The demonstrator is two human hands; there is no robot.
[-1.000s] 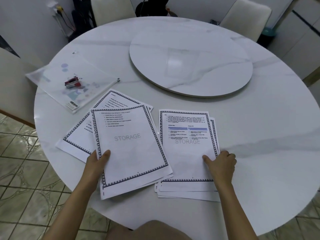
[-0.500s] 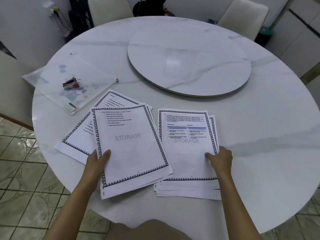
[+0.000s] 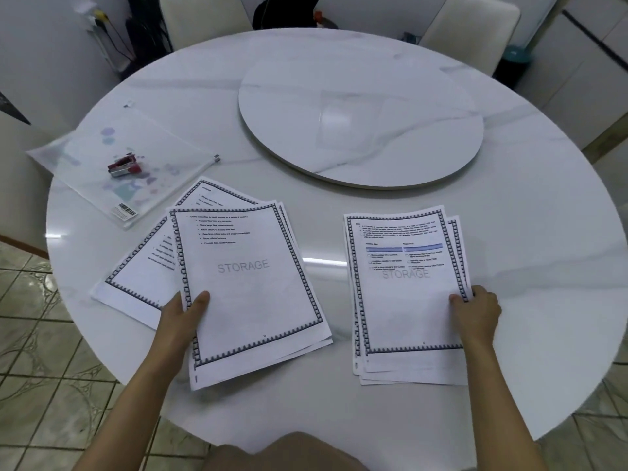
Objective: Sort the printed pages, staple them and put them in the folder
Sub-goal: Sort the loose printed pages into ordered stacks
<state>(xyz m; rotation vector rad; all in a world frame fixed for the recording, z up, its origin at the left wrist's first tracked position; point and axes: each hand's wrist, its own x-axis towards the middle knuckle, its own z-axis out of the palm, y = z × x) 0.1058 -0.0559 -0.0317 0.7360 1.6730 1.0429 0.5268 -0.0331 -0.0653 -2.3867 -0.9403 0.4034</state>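
Observation:
Two piles of printed pages with patterned borders and a grey STORAGE watermark lie at the table's near edge. My left hand grips the left side of the top sheets of the left pile, thumb on top; more sheets fan out beneath it to the left. My right hand pinches the right edge of the right pile, whose top page carries a blue-headed table. A translucent folder lies at the far left of the table, with a small red stapler resting on it.
The round white marble table has a raised turntable in its middle. Two pale chairs stand behind it, and cables hang by the wall at the back left. Tiled floor shows below the table's edge.
The right pile has slid to the right with my right hand, opening a gap between the two piles. My left hand still holds the left pile in the same place.

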